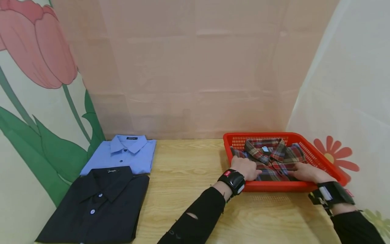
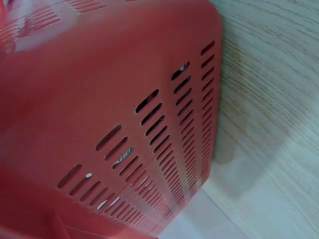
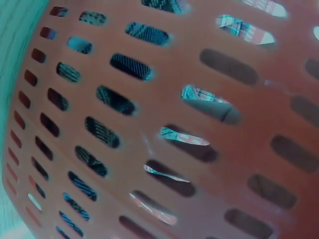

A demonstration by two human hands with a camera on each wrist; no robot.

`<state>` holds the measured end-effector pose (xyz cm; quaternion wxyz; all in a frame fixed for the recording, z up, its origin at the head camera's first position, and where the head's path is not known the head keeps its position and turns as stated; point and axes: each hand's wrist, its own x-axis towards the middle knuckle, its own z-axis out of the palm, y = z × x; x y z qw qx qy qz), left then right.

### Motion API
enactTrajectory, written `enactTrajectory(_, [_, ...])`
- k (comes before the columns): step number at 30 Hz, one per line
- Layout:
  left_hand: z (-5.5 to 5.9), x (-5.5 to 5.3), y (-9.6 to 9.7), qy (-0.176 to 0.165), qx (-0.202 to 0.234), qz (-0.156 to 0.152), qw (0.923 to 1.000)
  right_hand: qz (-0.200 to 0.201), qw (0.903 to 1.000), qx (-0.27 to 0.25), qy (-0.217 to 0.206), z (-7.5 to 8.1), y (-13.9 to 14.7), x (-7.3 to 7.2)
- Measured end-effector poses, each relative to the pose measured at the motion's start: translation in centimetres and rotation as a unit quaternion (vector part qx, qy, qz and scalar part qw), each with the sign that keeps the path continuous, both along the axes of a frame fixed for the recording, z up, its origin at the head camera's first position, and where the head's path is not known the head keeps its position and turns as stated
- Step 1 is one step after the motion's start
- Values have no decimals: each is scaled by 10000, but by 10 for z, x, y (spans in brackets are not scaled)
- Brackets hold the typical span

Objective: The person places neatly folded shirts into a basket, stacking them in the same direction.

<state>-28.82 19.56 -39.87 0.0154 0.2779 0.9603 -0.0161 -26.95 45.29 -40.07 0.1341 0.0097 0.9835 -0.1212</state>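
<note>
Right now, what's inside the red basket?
The red basket holds a plaid shirt, collar showing; the left hand and right hand reach in. Anything beneath the shirt is covered.

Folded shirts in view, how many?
3: blue shirt back left, black shirt in front of it, plaid shirt in the red basket on the right. More may be hidden underneath.

plaid shirt [image 1: 275,166]: partly hidden | label [image 1: 265,149]: unreadable | left sleeve [image 1: 196,217]: cropped

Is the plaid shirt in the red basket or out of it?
In. The plaid shirt lies within the rim of the red basket, and its plaid shows through the slots in the right wrist view.
</note>
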Motion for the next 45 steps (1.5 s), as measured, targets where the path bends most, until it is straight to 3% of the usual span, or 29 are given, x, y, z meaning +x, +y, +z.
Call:
enactTrajectory(17, [-2,-3,-18,239,2,-138,9996,139,9998,-41,148,0,-14,-3])
enactTrajectory(20, [-1,-4,-21,313,226,-348,9986,211,9993,-77,310,0,-15,-2])
enactTrajectory(23, [1,-6,-26,327,682,-753,9943,298,9975,-89,629,3,-19,-1])
enactTrajectory(27, [3,-10,-39,493,1299,-1353,9810,448,9921,-108,1165,7,-34,2])
enactTrajectory(30, [2,-11,-52,801,1561,-1622,9710,559,9874,-122,1478,11,-52,5])
enactTrajectory(36, [-1,-3,-86,1042,1862,-1630,9633,609,9852,-104,1600,16,-80,14])
enactTrajectory(45, [-6,-2,-128,975,2433,-1208,9574,534,9855,-192,1598,13,-96,19])
